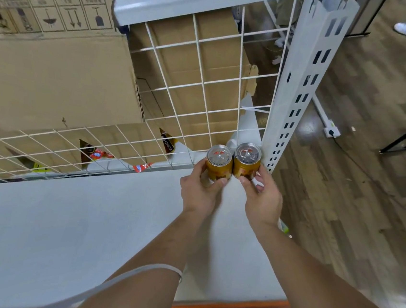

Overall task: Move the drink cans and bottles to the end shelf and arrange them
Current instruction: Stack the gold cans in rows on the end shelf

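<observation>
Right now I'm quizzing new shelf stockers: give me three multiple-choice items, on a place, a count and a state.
1. Where on the white shelf are the gold cans?
A. far right corner, by the slotted upright
B. near edge
C. left end
2. How many gold cans show?
A. one
B. two
C. four
3. What do the hands do?
A. both idle
B. each grips one can
C. both grip one can
Answers: A, they are by the wire grid and the upright; B, two silver tops side by side; B, the left hand wraps one, the right hand the other.
</observation>
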A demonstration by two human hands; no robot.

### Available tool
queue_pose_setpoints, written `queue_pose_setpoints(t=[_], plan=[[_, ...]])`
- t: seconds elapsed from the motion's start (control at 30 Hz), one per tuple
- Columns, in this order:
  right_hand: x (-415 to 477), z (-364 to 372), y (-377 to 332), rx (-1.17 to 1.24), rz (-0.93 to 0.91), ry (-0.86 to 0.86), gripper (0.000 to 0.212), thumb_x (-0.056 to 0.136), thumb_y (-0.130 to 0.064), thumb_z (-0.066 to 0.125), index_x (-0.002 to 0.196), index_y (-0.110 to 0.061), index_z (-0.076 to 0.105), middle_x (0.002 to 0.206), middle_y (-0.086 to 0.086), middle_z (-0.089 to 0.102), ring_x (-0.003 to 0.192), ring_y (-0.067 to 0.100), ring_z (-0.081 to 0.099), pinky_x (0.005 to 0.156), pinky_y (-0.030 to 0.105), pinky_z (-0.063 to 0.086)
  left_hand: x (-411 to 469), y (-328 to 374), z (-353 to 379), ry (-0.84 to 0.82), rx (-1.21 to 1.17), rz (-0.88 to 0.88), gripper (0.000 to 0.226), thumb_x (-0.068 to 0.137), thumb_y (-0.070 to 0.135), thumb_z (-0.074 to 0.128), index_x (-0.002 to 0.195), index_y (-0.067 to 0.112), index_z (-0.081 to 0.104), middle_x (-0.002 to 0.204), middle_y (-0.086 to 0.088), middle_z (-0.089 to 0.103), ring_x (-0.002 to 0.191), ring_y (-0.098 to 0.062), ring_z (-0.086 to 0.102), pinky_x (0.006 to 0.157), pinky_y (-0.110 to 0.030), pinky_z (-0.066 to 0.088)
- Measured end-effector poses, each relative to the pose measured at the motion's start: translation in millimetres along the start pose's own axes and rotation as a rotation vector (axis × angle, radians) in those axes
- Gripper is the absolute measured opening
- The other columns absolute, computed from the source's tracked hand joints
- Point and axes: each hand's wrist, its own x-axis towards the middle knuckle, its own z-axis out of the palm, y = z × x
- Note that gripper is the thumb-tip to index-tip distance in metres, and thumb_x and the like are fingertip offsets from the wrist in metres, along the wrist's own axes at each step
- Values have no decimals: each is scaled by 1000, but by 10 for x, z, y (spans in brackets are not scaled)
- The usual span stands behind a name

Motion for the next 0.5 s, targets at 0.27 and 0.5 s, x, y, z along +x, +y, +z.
queue_pose_setpoints(t=[0.27,0.5], plan=[[-4,16,16,70,35,71,49,85,-29,82,130,-28,64,109,-5,65,88,1,64,86,27,52,-17,-5,57,28,41,-46,70,75,55,83,137,53,51,126,1,57,113,-17,52,105,-30,38],[-4,7,-1,65,17,74,50,85,-28,82,132,-27,64,108,-6,65,88,6,64,85,24,49,-13,-5,76,35,49,-47,72,71,61,81,136,56,51,126,2,62,117,-22,59,105,-30,41]])
